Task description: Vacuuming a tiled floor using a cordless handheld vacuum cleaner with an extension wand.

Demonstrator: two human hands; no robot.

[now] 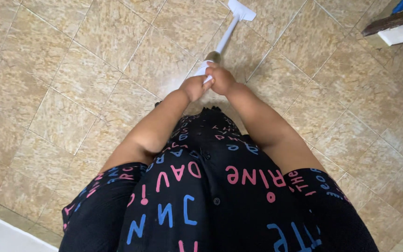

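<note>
both hands on a white mop over tiled floor

left hand (193, 87) and right hand (221, 79) each grip clamped on the mop (227, 33) handle, centre of frame; its head reaches the top edge on the floor (71, 84).

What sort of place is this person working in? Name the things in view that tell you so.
Probably a room in a home. The floor is laid with beige marbled tiles, both hands, left hand and right hand, grip a white long-handled mop, and the corner of a piece of furniture shows at the top right.
</note>
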